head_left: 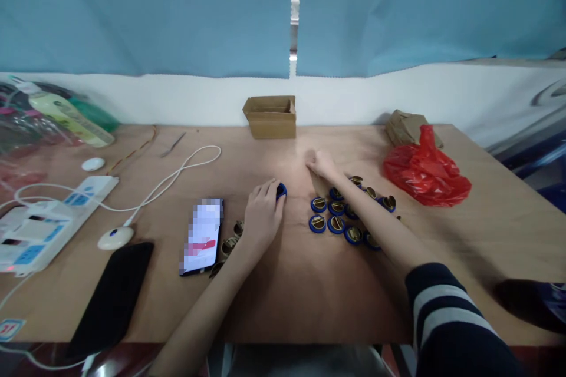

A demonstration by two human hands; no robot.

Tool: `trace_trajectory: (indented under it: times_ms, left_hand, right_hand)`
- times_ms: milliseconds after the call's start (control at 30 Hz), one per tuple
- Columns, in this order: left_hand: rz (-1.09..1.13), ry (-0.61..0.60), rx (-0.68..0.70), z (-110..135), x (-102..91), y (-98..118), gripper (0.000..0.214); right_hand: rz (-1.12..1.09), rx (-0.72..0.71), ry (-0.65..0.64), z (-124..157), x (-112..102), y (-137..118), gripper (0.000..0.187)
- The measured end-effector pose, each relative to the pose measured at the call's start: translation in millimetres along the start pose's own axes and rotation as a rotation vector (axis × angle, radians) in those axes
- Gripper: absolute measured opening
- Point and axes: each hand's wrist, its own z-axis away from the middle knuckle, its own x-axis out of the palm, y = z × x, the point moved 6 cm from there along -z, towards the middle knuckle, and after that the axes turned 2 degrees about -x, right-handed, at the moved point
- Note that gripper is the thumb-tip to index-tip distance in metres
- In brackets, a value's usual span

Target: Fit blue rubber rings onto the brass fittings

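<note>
My left hand (pixel 264 210) is closed around a blue round badge (pixel 282 191), whose rim shows at the fingertips. Farther back on the table, my right hand (pixel 323 165) is curled with its fingers together; whatever it may hold is hidden. Several blue-rimmed round badges (pixel 318 224) with gold pin backs lie in rows under and beside my right forearm, which covers some of them. Beside my left wrist are several gold-coloured round pieces (pixel 229 245), partly hidden by the arm. A lit phone (pixel 203 235) lies just left of these pieces.
An open cardboard box (pixel 272 125) stands by the wall. At right are a red plastic bag (pixel 427 174) and a brown paper package (pixel 404 126). The left side holds a power strip (pixel 66 218), white cable, black phone (pixel 112 294) and a bottle (pixel 71 118).
</note>
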Motion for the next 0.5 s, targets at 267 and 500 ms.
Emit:
trace_trajectory:
  times_ms: [267, 500]
  left_hand:
    - [0.119, -0.073, -0.062, 53.7, -45.9, -37.9, 0.034]
    - [0.005, -0.088, -0.090, 94.9, -46.3, -52.7, 0.034]
  right_hand:
    - [0.032, 0.010, -0.032, -2.1, 4.7, 1.9, 0.035]
    - [0.013, -0.017, -0.068, 3.6, 0.2, 0.5, 0.033]
